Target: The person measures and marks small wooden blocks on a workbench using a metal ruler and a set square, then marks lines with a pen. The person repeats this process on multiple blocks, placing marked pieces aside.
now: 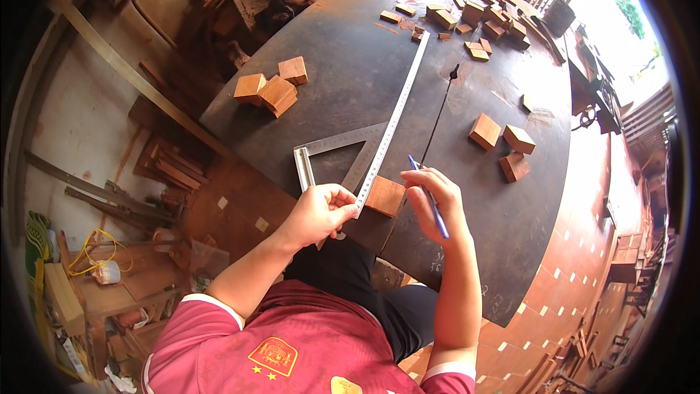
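Observation:
My left hand [326, 213] pinches the near end of a long steel ruler [394, 122], which slants away across the dark table. Beside that end sits a square wooden block [385, 196], its left side next to the ruler. Between thumb and fingers my right hand [440, 197] holds a blue pen [429, 193], just right of the block, its upper end leaning toward the far left. A metal set square [343, 138] with a thick silver edge lies on the table left of the ruler, partly under it and partly hidden by my left hand.
Three wooden blocks [278, 95] sit at the table's left, and three more blocks [484, 131] at the right. Many loose blocks [474, 12] are heaped at the far end. A narrow slot [440, 115] runs along the dark table [503, 248]. Shelves with timber [124, 277] stand at the left.

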{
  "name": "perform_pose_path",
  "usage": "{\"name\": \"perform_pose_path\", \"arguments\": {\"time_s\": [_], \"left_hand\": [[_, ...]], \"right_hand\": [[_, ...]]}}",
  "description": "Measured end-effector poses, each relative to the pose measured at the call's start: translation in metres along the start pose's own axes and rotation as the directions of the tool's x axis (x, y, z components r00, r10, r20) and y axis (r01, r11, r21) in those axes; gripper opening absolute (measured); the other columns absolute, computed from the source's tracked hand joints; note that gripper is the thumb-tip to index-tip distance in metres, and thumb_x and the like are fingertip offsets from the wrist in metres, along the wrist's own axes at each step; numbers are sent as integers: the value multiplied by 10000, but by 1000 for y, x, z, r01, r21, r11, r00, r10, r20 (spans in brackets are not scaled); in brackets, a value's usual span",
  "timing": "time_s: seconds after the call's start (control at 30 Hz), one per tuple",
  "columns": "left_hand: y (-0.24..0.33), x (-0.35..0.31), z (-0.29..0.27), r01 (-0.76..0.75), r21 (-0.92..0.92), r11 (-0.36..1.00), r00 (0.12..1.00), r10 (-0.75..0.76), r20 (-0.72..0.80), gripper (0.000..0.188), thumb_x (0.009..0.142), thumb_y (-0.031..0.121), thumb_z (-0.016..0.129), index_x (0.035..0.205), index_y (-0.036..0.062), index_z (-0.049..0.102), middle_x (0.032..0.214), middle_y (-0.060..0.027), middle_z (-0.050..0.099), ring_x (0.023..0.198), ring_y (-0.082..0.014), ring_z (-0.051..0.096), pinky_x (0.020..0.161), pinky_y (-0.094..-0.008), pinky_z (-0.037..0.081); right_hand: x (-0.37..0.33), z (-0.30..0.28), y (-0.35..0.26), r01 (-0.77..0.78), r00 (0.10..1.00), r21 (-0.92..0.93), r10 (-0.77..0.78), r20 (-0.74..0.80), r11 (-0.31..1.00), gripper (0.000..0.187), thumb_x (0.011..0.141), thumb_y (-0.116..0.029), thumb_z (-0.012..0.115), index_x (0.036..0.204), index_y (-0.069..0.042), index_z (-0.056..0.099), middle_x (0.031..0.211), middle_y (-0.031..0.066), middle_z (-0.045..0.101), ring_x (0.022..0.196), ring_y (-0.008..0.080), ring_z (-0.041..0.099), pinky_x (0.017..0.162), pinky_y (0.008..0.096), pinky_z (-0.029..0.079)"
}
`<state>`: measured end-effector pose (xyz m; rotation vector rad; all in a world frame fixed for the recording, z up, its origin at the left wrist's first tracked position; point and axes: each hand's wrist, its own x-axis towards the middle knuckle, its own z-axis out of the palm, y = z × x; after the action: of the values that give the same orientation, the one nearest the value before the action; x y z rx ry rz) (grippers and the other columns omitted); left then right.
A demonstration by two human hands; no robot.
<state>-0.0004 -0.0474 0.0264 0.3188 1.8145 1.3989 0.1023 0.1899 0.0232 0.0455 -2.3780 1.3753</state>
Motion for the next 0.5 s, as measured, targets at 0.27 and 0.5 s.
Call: {"name": "perform_pose_path", "arguments": {"time_s": [0.27, 0.5], "left_hand": [[-3, 0, 1, -10, 22, 1000, 1000, 11, -8, 171, 955, 101, 716, 1046, -43, 697, 864, -63, 730, 603, -53, 617, 500, -218, 514], [-2, -2, 3, -11, 18, 1000, 999, 12, -38, 168, 954, 102, 722, 1038, -41, 700, 866, -61, 736, 604, -49, 623, 504, -217, 522]], "right_hand": [[-5, 11, 3, -266, 960, 506, 275, 57, 821, 157, 922, -25, 620, 1075, 8, 628, 843, 62, 689, 779, 112, 653, 699, 274, 521], [3, 20, -4, -354, 929, 450, 365, 65, 820, 63, 895, -7, 666, 948, 5, 634, 791, 42, 679, 723, 71, 642, 645, 240, 509]]}}
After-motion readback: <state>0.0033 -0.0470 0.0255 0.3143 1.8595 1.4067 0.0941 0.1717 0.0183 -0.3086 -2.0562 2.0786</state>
